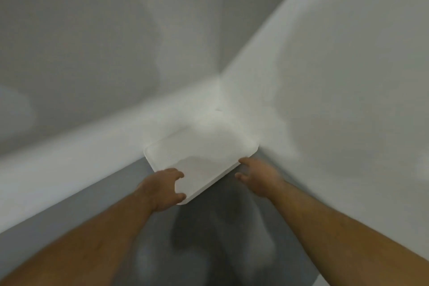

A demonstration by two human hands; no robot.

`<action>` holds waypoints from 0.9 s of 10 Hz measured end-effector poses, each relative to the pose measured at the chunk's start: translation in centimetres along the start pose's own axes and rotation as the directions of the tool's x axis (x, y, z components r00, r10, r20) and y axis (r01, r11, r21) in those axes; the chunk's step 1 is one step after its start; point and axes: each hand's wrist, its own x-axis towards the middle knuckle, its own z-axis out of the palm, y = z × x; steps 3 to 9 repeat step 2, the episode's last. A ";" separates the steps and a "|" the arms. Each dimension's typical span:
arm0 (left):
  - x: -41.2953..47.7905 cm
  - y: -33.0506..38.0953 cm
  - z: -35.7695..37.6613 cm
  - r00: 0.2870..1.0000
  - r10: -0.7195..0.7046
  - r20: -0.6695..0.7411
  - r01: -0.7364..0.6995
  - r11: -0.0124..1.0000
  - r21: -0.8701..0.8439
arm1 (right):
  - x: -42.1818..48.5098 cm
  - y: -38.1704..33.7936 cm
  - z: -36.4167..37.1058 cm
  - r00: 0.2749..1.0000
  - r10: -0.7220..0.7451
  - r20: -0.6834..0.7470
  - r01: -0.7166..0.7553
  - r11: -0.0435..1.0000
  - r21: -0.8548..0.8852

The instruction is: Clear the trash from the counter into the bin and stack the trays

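Now the white tray (202, 158) sits between left hand (162, 189) and right hand (260, 175).

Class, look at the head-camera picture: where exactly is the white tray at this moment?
The tray sits just below the middle of the head view, in the corner of the white counter, its near edge overhanging. The left hand grips it; the right hand is beside it.

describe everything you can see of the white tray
The white tray is a shallow rectangle with rounded corners and a low raised rim, smooth and matte, probably plastic. It looks empty. It sits turned at an angle, its far corner tucked into the corner where the white surfaces meet and its near corner hanging over the grey floor. The left hand grips the near corner, fingers curled over the rim. The right hand is at the right edge; blur hides whether it grips. One tray or a stack is unclear.
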 end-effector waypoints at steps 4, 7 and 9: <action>-4.7 1.6 -5.4 0.958 0.186 -0.219 -0.186 0.982 0.021 | -9.0 -3.2 -7.1 0.966 0.008 -0.258 -0.002 1.000 0.024; -4.7 1.6 -5.4 0.958 0.186 -0.219 -0.186 0.982 0.021 | -9.0 -3.2 -7.1 0.966 0.008 -0.258 -0.002 1.000 0.024; -4.7 1.6 -5.4 0.958 0.186 -0.219 -0.186 0.982 0.021 | -9.0 -3.2 -7.1 0.966 0.008 -0.258 -0.002 1.000 0.024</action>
